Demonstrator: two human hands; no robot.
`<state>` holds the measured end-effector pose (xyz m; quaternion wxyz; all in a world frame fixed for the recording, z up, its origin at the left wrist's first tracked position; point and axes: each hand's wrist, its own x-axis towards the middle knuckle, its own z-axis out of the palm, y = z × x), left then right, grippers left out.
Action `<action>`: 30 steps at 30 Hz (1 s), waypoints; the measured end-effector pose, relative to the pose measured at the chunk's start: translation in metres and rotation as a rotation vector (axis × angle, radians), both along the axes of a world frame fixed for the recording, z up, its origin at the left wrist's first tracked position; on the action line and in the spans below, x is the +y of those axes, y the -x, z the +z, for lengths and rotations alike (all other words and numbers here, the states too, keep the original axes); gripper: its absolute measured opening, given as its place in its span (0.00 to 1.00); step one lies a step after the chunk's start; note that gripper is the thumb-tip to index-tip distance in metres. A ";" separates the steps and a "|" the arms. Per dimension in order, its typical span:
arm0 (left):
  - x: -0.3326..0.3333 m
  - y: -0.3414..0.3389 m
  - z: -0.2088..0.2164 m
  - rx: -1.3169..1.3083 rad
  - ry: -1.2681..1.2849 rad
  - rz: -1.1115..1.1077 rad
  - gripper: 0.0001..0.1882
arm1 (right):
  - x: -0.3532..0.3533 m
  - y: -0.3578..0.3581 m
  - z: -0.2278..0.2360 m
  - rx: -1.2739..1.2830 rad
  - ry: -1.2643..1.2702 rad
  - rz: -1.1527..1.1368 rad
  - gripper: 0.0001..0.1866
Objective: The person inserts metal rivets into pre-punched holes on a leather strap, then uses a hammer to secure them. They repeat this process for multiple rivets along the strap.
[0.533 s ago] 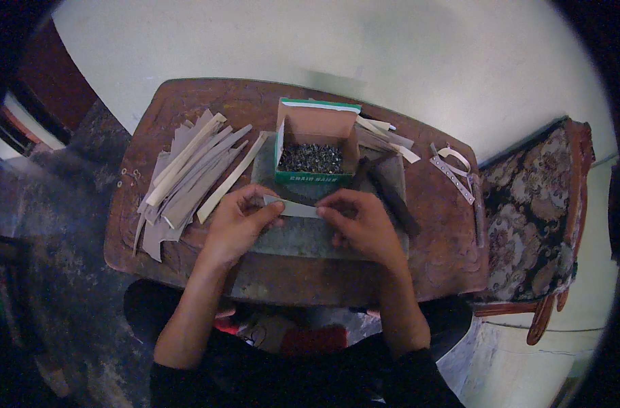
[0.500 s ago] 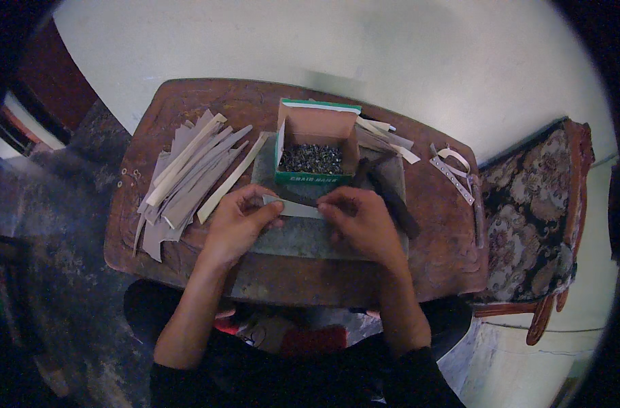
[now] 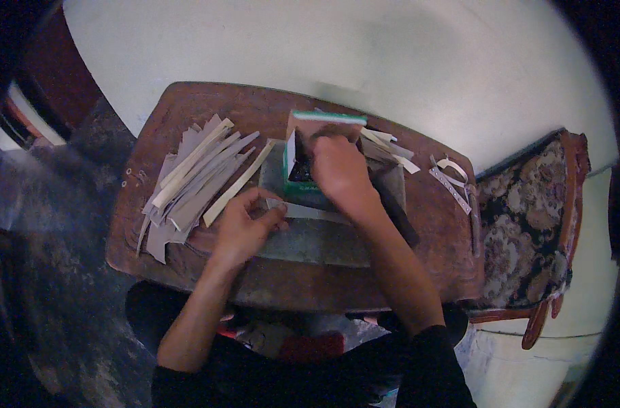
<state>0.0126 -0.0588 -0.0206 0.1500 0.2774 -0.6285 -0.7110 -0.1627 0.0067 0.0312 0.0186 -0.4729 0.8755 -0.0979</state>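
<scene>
"One pale strip [image 3: 315, 213] in the head view: where?"

"Over the grey slab [image 3: 310, 245], one end pinched in the left hand [image 3: 251, 223], perhaps to steady it."

"And the right hand [image 3: 342, 170]?"

"At the green box [image 3: 298, 186] of dark bits [image 3: 300, 171]; its grip is hidden, so I cannot tell whether it has hold of anything."

"Why is the box there?"

"Probably for easy reach, set near the middle of the worktop [image 3: 453, 272]."

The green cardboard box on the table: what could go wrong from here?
The right hand, over the green cardboard box, might knock it and spill the small dark pieces inside. The thin pale-grey strip, pinched near one end by the left hand, could slip.
</scene>
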 end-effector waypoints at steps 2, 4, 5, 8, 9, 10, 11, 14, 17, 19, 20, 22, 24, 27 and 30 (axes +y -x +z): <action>0.000 0.002 0.003 0.004 -0.024 -0.001 0.08 | 0.001 0.000 0.003 0.005 -0.059 -0.015 0.13; 0.002 0.002 0.009 0.018 -0.065 -0.001 0.06 | 0.002 0.004 -0.003 0.034 -0.085 -0.001 0.14; 0.001 0.002 0.008 0.012 -0.061 -0.010 0.07 | 0.002 0.003 -0.003 0.033 -0.075 -0.022 0.12; -0.001 0.001 0.006 0.012 -0.056 -0.019 0.08 | 0.001 0.001 -0.004 0.027 -0.026 -0.048 0.10; 0.000 0.002 0.005 0.028 -0.064 -0.010 0.08 | 0.003 0.003 -0.008 0.025 0.001 -0.034 0.10; 0.001 0.003 0.005 0.046 -0.073 -0.004 0.09 | 0.005 0.005 -0.010 0.026 0.026 -0.022 0.10; 0.001 0.003 0.005 0.059 -0.084 -0.002 0.10 | 0.005 0.006 -0.012 0.020 0.032 -0.018 0.10; 0.001 0.004 0.003 0.095 -0.125 -0.002 0.11 | 0.006 0.009 -0.014 0.004 0.027 0.000 0.10; 0.002 0.004 0.002 0.126 -0.164 -0.003 0.12 | 0.007 0.010 -0.013 -0.015 -0.003 0.029 0.10; 0.003 0.004 0.002 0.143 -0.165 -0.002 0.10 | 0.006 0.012 -0.014 -0.039 0.008 0.038 0.10; 0.003 0.004 0.003 0.143 -0.181 0.001 0.11 | 0.006 0.012 -0.014 -0.028 0.019 0.043 0.10; 0.004 0.005 0.004 0.140 -0.211 0.008 0.11 | 0.007 0.012 -0.015 -0.006 0.040 0.055 0.10; 0.005 0.004 0.005 0.124 -0.210 0.009 0.12 | 0.009 0.010 -0.015 0.001 0.077 0.056 0.09; 0.004 0.003 0.006 0.123 -0.216 0.010 0.15 | 0.010 0.005 -0.008 -0.013 0.062 0.037 0.08; 0.006 0.004 0.006 0.119 -0.227 0.007 0.16 | 0.013 0.007 -0.009 -0.005 0.062 0.023 0.09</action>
